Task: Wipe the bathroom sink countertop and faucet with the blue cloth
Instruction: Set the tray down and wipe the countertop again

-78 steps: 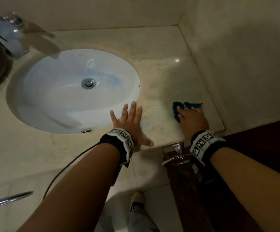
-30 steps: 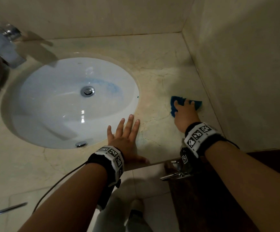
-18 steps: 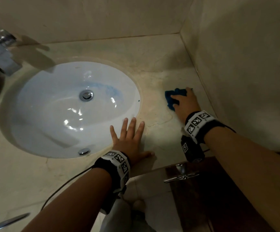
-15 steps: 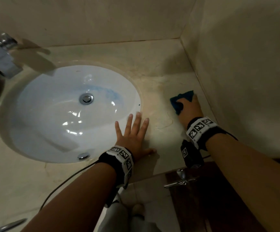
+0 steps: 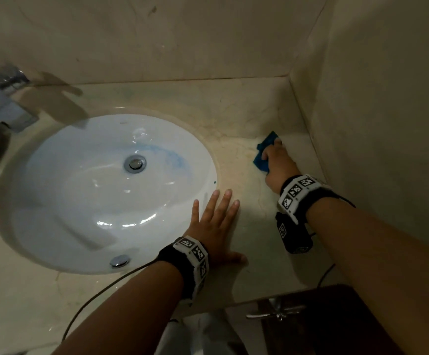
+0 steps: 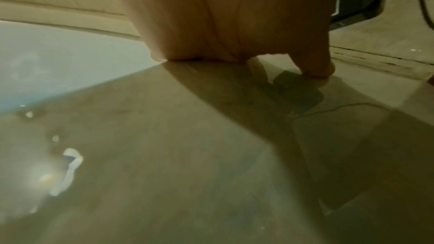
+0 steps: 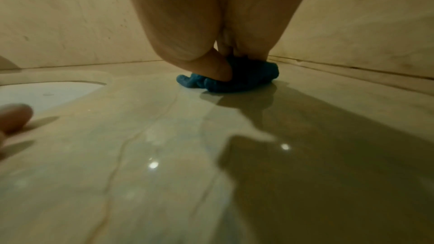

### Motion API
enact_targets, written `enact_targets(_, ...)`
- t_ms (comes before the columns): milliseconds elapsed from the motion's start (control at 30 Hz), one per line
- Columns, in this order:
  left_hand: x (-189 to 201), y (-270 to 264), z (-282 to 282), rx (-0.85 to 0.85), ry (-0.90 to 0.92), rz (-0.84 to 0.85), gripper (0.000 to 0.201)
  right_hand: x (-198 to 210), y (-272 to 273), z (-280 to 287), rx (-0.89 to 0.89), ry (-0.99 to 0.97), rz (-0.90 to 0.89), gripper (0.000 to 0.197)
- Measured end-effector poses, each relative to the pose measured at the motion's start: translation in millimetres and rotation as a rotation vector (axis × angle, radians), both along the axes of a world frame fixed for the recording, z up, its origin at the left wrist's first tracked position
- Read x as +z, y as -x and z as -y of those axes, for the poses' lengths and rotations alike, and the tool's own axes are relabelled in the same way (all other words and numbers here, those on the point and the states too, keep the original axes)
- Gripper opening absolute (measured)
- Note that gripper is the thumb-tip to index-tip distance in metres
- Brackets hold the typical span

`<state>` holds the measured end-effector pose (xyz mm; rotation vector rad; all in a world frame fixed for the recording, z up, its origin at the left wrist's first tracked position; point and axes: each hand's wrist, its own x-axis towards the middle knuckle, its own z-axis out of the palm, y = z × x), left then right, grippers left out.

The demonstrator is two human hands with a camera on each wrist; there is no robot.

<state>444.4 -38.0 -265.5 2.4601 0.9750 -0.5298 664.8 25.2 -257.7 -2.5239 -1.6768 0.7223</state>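
Note:
My right hand grips the bunched blue cloth and presses it onto the beige marble countertop, to the right of the basin and close to the right wall. In the right wrist view the thumb and fingers curl round the blue cloth. My left hand lies flat on the countertop at the basin's right rim, fingers straight and spread. The white oval sink basin fills the left middle. The chrome faucet stands blurred at the far left edge.
Beige walls meet in a corner behind and to the right of the cloth. A dark wooden cabinet front with a metal handle sits below the counter's front edge. A black cable trails from my left wrist across the counter.
My right hand has slid the cloth away from the front edge toward the back wall, along the right wall. My left hand stays flat beside the basin.

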Motion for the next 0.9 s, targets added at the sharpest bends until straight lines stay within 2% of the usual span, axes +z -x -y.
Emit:
enact_targets(167, -3.0, -0.4, -0.9, 0.005, 0.015, 0.007, 0.121, 4.0, 8.1, -18.9, 0.038, -0.088, -0.052, 0.051)
enact_targets(333, -4.8, 0.6, 0.3, 0.014, -0.005, 0.019, 0.122, 7.0, 25.5, -38.8, 0.1, -0.162, -0.116, 0.068)
enact_targets(667, 1.0, 0.1, -0.1, 0.016, 0.001, 0.019, 0.12, 4.8, 64.7, -47.3, 0.309, -0.264, -0.271, 0.038)
enact_targets(800, 1.9, 0.2, -0.2, 0.024, 0.01, 0.017, 0.12, 16.9, 64.6, -37.2, 0.254, -0.276, -0.396, 0.036)
enact_targets(900, 4.2, 0.2, 0.1, 0.02, -0.006, 0.0, 0.119, 27.2, 50.5, -29.1, 0.187, -0.35, -0.306, 0.035)
